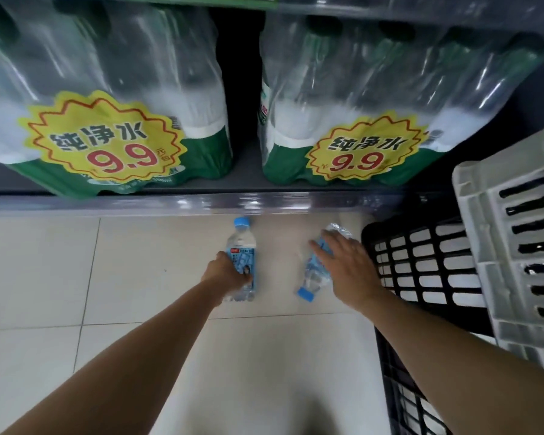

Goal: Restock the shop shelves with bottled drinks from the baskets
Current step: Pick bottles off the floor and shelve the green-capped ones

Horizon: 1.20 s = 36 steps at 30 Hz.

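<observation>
Two small clear bottles with blue caps and blue labels are low in front of the shelf, over the pale tiled floor. My left hand [230, 273] grips the left bottle [241, 246] round its lower half, cap pointing toward the shelf. My right hand [343, 265] holds the right bottle [314, 277] from above, fingers spread over it; its cap points back toward me. The black basket [421, 265] lies right beside my right hand.
The bottom shelf [201, 202] carries two shrink-wrapped packs of water bottles [107, 120] with yellow 9.9 price stickers, a dark gap between them. A grey plastic crate [509, 246] sits over the black basket at right. Floor tiles [76, 277] stretch to the left.
</observation>
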### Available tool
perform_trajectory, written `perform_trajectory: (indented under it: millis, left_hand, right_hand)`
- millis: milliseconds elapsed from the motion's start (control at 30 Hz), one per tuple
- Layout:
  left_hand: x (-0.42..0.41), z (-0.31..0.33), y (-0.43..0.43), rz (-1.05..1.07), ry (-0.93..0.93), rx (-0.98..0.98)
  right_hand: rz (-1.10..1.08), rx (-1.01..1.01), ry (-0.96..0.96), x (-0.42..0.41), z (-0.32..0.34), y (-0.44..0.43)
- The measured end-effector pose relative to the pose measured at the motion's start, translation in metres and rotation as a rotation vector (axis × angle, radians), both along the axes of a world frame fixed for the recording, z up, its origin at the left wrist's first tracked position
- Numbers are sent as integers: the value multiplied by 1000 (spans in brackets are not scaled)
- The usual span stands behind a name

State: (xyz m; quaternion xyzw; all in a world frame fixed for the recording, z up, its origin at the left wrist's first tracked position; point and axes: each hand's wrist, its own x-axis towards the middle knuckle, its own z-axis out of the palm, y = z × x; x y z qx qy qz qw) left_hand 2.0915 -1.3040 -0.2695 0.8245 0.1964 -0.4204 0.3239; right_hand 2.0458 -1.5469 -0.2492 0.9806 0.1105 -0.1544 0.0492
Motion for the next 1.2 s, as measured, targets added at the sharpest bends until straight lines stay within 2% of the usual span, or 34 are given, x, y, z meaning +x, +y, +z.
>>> perform_trajectory:
  millis: [67,133,200,267,333,433,533,667,867,1200]
  left_hand:
    - [-1,-2,4,-10,27,-12]
    - [-3,-2,8,-26,51,-26]
    - [-6,-3,14,-30,92,-48]
    - [-10,-3,20,29,138,-91]
    - [-13,0,25,127,186,-173]
    - [-20,17,33,204,191,-265]
    - [-32,49,41,262,162,-319]
    - [-49,110,52,307,139,-350]
    - [-64,234,66,394,105,-456]
    - [-74,449,92,403,-27,-530]
  right_hand:
    - [121,-59,177,10,-2,2]
    - [188,-40,81,21,-7,5]
    - [103,-24,55,27,-7,8]
    - [-168,103,276,33,-2,9]
    - [-516,325,521,32,2,13]
    - [-865,754,622,21,17,25]
    - [-1055,968,690,6,48,38]
    - [-1142,1095,694,-7,105,53]
    - [-1212,1176,539,-22,212,78]
    - [-1118,1255,508,-32,432,118]
